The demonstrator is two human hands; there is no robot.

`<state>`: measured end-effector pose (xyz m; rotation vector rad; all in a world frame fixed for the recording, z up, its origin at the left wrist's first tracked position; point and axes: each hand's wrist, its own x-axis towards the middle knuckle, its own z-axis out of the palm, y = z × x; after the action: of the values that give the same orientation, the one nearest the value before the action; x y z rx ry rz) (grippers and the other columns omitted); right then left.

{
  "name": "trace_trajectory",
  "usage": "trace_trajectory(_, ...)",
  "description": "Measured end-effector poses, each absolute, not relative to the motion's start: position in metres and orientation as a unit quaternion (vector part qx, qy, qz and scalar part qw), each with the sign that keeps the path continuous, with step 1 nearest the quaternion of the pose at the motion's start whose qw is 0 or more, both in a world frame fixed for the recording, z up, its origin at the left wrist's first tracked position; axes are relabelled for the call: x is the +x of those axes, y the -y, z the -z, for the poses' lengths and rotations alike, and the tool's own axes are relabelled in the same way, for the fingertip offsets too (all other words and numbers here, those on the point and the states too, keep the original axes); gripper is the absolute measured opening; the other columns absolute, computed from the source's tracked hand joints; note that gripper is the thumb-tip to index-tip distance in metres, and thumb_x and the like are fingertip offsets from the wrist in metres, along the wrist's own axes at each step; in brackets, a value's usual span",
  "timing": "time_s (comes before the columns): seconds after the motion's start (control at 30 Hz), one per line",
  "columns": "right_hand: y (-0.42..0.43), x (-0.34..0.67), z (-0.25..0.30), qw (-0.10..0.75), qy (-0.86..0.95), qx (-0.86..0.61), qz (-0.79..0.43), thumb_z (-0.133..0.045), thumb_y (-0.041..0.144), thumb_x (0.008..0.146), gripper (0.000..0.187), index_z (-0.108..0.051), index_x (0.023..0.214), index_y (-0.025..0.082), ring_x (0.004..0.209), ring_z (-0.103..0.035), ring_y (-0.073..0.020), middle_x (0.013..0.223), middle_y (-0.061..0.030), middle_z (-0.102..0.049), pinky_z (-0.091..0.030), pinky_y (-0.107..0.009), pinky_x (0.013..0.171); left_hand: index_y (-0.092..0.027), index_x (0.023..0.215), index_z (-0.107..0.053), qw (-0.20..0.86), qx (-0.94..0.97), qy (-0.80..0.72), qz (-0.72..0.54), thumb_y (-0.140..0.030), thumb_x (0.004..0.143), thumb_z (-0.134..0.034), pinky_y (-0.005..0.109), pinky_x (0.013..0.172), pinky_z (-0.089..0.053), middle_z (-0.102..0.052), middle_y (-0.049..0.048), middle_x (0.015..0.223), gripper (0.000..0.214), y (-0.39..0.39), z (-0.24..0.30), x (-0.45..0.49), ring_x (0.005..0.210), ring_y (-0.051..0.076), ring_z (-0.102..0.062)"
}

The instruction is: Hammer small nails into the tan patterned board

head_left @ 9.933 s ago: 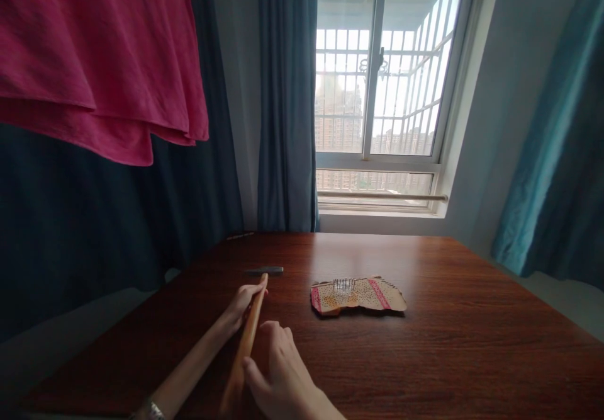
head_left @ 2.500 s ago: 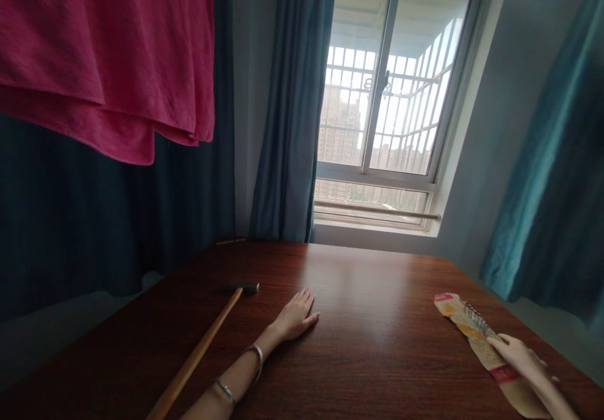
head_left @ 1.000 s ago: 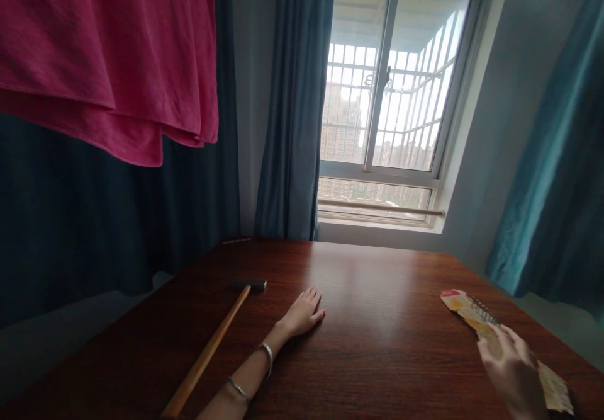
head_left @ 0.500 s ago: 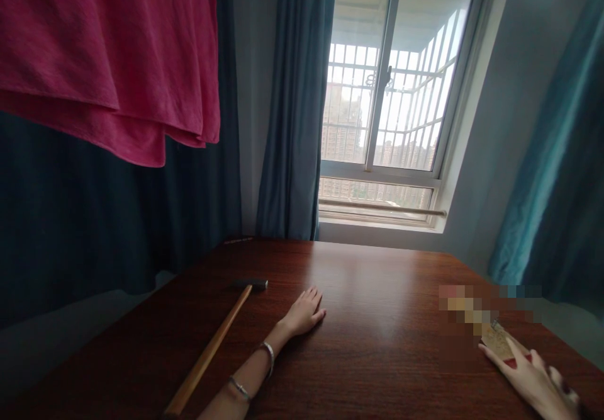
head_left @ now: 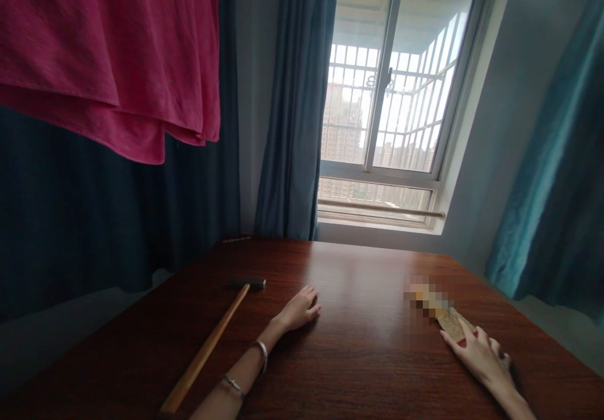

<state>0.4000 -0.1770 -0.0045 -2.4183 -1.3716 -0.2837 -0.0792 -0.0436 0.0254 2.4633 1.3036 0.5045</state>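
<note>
My left hand point(head_left: 300, 308) lies palm down on the dark wooden table point(head_left: 358, 363), fingers stretched out, holding nothing. Left of it a hammer point(head_left: 213, 341) with a long wooden handle lies on the table, its metal head pointing away from me. My right hand point(head_left: 474, 352) rests flat on a tan piece of cardboard point(head_left: 449, 323) at the right of the table, fingers extended over it. The far end of the cardboard is blurred out, and I cannot make out what is on it.
A pink cloth point(head_left: 108, 61) hangs at the upper left. Blue curtains point(head_left: 295, 105) flank a barred window point(head_left: 391, 99) behind the table. A teal curtain point(head_left: 552, 168) hangs at the right. A thin small object point(head_left: 236, 239) lies at the table's far left corner.
The cardboard has slid left toward the table's middle under my right hand. My left hand and the hammer have stayed put.
</note>
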Motion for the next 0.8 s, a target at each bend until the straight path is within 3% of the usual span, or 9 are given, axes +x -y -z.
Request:
trace_trajectory(0.13, 0.144, 0.339, -0.002, 0.136, 0.557, -0.816, 0.075, -0.033, 0.074, 0.073, 0.084, -0.046, 0.136, 0.019, 0.123, -0.041, -0.0423, 0.136, -0.0224, -0.044, -0.032, -0.061, 0.092, -0.013, 0.129, -0.051, 0.144, 0.816, -0.520, -0.209, -0.033, 0.084, -0.048, 0.033, 0.113, -0.024, -0.042, 0.0120, 0.143, 0.050, 0.034, -0.025, -0.094, 0.135, 0.023, -0.032)
trace_trajectory(0.53, 0.086, 0.140, -0.036, 0.138, 0.739, -0.660, -0.014, -0.040, 0.068, 0.078, 0.073, -0.039, 0.139, 0.027, 0.126, -0.034, -0.0413, 0.141, -0.0164, -0.041, -0.023, -0.057, 0.099, -0.013, 0.122, -0.057, 0.050, 0.727, -0.613, -0.304, -0.020, 0.083, -0.045, 0.034, 0.109, -0.031, -0.052, 0.0101, 0.133, 0.041, 0.027, -0.029, -0.145, 0.126, 0.021, -0.044)
trace_trajectory(0.67, 0.074, 0.105, -0.035, 0.143, 0.767, -0.625, -0.023, -0.040, 0.069, 0.077, 0.074, -0.038, 0.140, 0.029, 0.126, -0.033, -0.0420, 0.141, -0.0151, -0.040, -0.021, -0.058, 0.099, -0.014, 0.121, -0.057, -0.006, 0.707, -0.643, -0.294, -0.019, 0.084, -0.044, 0.031, 0.107, -0.033, -0.052, 0.0096, 0.132, 0.040, 0.034, -0.040, -0.155, 0.124, 0.021, -0.043)
trace_trajectory(0.8, 0.062, 0.086, -0.033, 0.152, 0.784, -0.601, -0.035, -0.041, 0.071, 0.076, 0.076, -0.037, 0.139, 0.029, 0.126, -0.032, -0.0415, 0.142, -0.0156, -0.039, -0.019, -0.056, 0.100, -0.012, 0.126, -0.051, -0.087, 0.629, -0.729, -0.254, -0.017, 0.080, -0.046, 0.038, 0.101, -0.035, -0.047, 0.0153, 0.133, 0.046, 0.046, -0.053, -0.165, 0.120, 0.028, -0.043)
